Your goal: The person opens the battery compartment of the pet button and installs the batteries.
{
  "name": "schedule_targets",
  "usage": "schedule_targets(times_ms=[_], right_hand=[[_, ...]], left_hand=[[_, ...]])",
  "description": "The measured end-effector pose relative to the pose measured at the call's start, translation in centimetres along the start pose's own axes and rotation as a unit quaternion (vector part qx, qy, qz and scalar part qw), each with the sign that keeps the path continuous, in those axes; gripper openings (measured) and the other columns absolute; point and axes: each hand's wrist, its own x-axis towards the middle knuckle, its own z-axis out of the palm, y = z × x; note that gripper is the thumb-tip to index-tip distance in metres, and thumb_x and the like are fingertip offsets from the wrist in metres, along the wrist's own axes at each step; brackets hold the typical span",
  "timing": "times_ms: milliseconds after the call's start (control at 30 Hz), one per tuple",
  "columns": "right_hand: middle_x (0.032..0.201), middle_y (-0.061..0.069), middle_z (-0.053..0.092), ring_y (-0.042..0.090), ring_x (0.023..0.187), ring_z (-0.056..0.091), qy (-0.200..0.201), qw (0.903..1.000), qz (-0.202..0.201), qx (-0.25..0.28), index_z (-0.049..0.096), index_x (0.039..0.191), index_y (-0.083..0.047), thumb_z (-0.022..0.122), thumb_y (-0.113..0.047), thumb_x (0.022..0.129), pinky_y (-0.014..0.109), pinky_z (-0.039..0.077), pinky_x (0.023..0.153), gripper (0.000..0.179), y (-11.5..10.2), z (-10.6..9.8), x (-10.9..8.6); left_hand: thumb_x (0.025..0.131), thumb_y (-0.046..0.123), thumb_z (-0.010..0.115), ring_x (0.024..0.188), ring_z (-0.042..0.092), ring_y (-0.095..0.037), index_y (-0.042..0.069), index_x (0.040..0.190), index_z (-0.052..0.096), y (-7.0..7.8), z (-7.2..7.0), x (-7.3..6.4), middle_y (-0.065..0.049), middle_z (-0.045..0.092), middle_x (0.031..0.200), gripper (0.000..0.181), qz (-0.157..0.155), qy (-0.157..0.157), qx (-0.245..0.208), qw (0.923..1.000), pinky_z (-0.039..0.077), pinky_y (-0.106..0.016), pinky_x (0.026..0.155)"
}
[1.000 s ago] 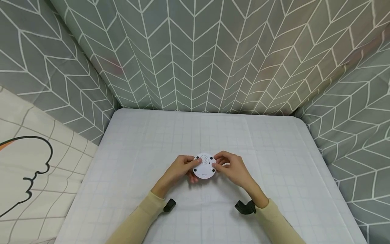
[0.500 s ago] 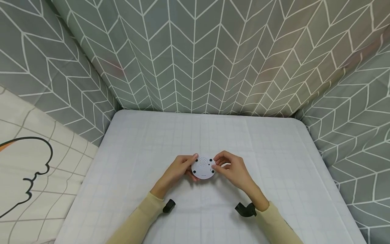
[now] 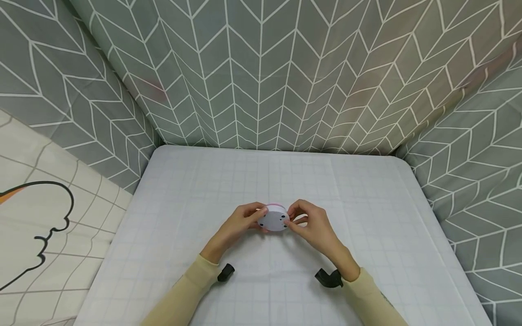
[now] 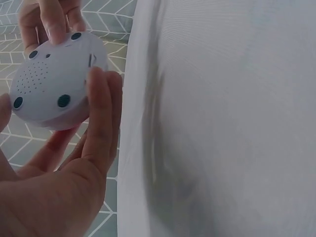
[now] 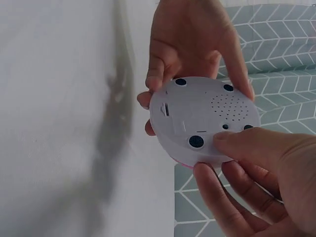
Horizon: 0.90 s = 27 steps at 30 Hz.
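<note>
A round white plastic device [image 3: 273, 221] with a pink edge is held over the table between both hands. Its underside, tilted toward the head camera, carries several dark round feet, a patch of small speaker holes [image 5: 230, 107] and a lid outline with a latch. My left hand [image 3: 238, 225] grips the left side, thumb on the rim and fingers around the edge. My right hand [image 3: 313, 225] pinches the right edge, its thumb on the underside near a foot [image 5: 196, 141] and its fingers beneath. The face turned away is hidden.
A white cloth with faint grid lines covers the table [image 3: 195, 181]. Grey chevron-patterned curtains [image 3: 261, 81] hang behind and at the sides. A pale checked cloth with a cartoon outline [image 3: 89, 231] lies at the left. Black camera mounts [image 3: 328, 278] sit at the wrists.
The device has tipped so its underside looks narrower and its pink edge shows at the top. My left thumb and fingers have shifted along its rim; the right hand has barely moved.
</note>
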Motion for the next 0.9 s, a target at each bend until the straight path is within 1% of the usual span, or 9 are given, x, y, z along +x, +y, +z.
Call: schedule_targets(times_ms=[133,200,267,333,433,567,700,800,900], right_hand=[[0.096,-0.002,0.069,0.014,0.091,0.073,0.012,0.9988,-0.045,-0.015,0.065,0.101,-0.01,0.086,0.003,0.084,0.031,0.065,0.074,0.03,0.3,0.2,0.0],[0.096,-0.001,0.069,0.015,0.091,0.072,0.017,0.9969,-0.072,-0.025,0.065,0.1,-0.007,0.086,0.005,0.083,0.031,0.065,0.075,0.03,0.5,0.2,0.0],[0.097,0.0,0.068,0.016,0.092,0.072,0.02,0.9945,-0.097,-0.036,0.064,0.1,-0.006,0.085,0.007,0.082,0.033,0.066,0.075,0.03,0.7,0.3,0.0],[0.097,0.001,0.068,0.016,0.093,0.071,0.024,0.9916,-0.117,-0.05,0.064,0.1,-0.006,0.085,0.007,0.082,0.034,0.066,0.075,0.031,0.8,0.3,0.0],[0.098,0.001,0.067,0.015,0.094,0.07,0.029,0.9879,-0.136,-0.069,0.064,0.101,-0.006,0.085,0.007,0.082,0.034,0.066,0.075,0.031,1.0,0.4,0.0],[0.099,0.001,0.067,0.015,0.095,0.07,0.028,0.9854,-0.148,-0.079,0.063,0.101,-0.006,0.085,0.007,0.082,0.032,0.066,0.075,0.032,1.2,0.4,-0.1],[0.098,0.0,0.066,0.013,0.094,0.068,0.026,0.9853,-0.145,-0.086,0.063,0.101,-0.007,0.086,0.005,0.082,0.033,0.065,0.074,0.032,1.3,0.5,-0.2],[0.097,-0.001,0.066,0.012,0.092,0.067,0.027,0.9865,-0.133,-0.093,0.063,0.101,-0.008,0.087,0.003,0.082,0.032,0.065,0.072,0.033,1.2,0.5,-0.2],[0.097,0.001,0.067,0.016,0.09,0.069,0.026,0.9895,-0.114,-0.085,0.063,0.102,-0.008,0.088,0.0,0.082,0.031,0.065,0.069,0.033,1.2,0.5,-0.2]], left_hand=[[0.108,0.033,0.063,0.104,0.074,-0.042,0.01,0.136,0.065,0.0,0.0,-0.1,-0.015,0.072,0.125,0.037,0.008,-0.008,0.009,0.9999,0.06,-0.048,0.098],[0.107,0.032,0.065,0.109,0.072,-0.043,0.012,0.137,0.064,0.0,0.0,-0.1,-0.015,0.073,0.124,0.037,0.013,-0.011,0.012,0.9998,0.059,-0.049,0.1],[0.105,0.032,0.068,0.111,0.071,-0.043,0.015,0.137,0.064,0.0,0.0,0.0,-0.016,0.074,0.123,0.036,0.014,-0.01,0.019,0.9997,0.058,-0.048,0.102],[0.103,0.033,0.07,0.112,0.071,-0.041,0.018,0.136,0.064,0.0,0.0,0.0,-0.016,0.074,0.121,0.037,0.014,-0.008,0.028,0.9995,0.057,-0.044,0.101],[0.1,0.034,0.075,0.109,0.07,-0.038,0.021,0.136,0.063,0.0,-0.1,0.0,-0.018,0.075,0.119,0.04,0.011,-0.004,0.042,0.9991,0.055,-0.039,0.098],[0.097,0.033,0.079,0.107,0.07,-0.029,0.021,0.137,0.06,0.0,-0.1,0.0,-0.014,0.075,0.12,0.047,0.006,-0.003,0.059,0.9983,0.053,-0.036,0.093],[0.094,0.028,0.083,0.11,0.071,-0.022,0.015,0.139,0.059,0.0,0.0,0.0,-0.011,0.071,0.127,0.053,0.006,-0.002,0.058,0.9983,0.056,-0.032,0.094],[0.092,0.023,0.084,0.112,0.073,-0.023,0.01,0.139,0.06,0.0,0.1,0.0,-0.013,0.068,0.132,0.055,0.011,0.0,0.056,0.9983,0.058,-0.032,0.094],[0.091,0.022,0.085,0.11,0.073,-0.024,0.01,0.138,0.061,0.0,0.1,0.0,-0.015,0.068,0.132,0.054,0.021,0.008,0.064,0.9977,0.06,-0.032,0.092]])
